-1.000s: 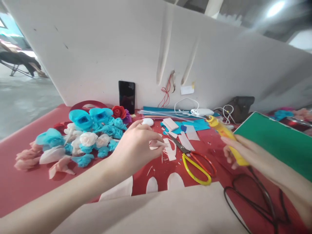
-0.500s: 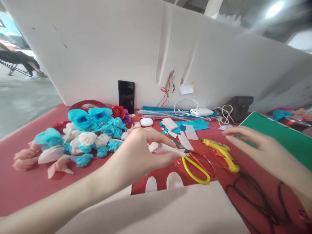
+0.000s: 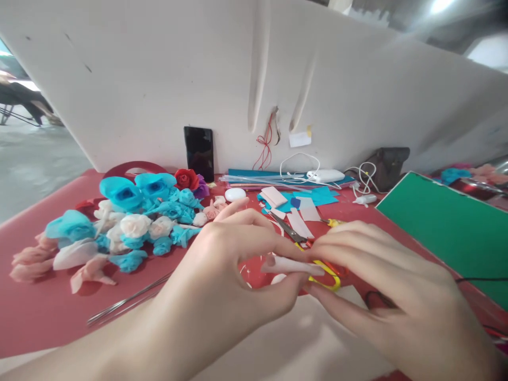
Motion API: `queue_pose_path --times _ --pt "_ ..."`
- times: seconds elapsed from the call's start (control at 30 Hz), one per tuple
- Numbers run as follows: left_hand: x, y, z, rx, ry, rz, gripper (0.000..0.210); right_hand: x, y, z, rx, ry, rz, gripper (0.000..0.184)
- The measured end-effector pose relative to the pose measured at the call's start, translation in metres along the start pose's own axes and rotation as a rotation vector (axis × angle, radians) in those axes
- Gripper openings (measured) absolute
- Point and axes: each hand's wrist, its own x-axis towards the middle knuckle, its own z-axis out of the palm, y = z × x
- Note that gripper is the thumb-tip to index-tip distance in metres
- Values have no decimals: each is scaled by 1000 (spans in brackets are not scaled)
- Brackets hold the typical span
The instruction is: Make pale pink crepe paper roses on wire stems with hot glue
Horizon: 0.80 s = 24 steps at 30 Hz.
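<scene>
My left hand [image 3: 234,270] pinches a small pale pink paper piece [image 3: 291,265], folded or rolled lengthwise, between thumb and fingers. From the right, my right hand [image 3: 381,280] meets it, with thumb and forefinger closing around the paper's right end; the exact contact is partly hidden. Behind the fingertips lie scissors [image 3: 291,230] with yellow and red handles, partly covered. A yellow glue gun [image 3: 333,223] is mostly hidden behind my right hand. Below both hands lies a pale sheet [image 3: 293,333].
Blue, white and pink paper flowers [image 3: 135,227] are heaped at left, near thin metal wires [image 3: 123,304]. A phone [image 3: 199,153] leans on the white wall. Paper scraps [image 3: 307,209], a white charger [image 3: 325,175] and a green board [image 3: 444,227] lie on the red table [image 3: 32,317].
My right hand has moved left and down to meet my left hand at the paper piece. The paper has come closer to me. The view has shifted slightly, showing the metal wires.
</scene>
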Motion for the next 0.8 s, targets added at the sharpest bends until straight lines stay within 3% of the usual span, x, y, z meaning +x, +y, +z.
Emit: queue_pose_path --times 0.33,0.63,0.8 --pt "-3 -4 2 -45 -67 -110 25 2 -7 2 51 61 -15 5" --pt "-1 -4 2 -75 -76 -184 9 -2 -2 4 21 165 -146 6" --pt "-1 -6 1 -82 -85 -203 10 -3 -5 5 -39 125 -181 10"
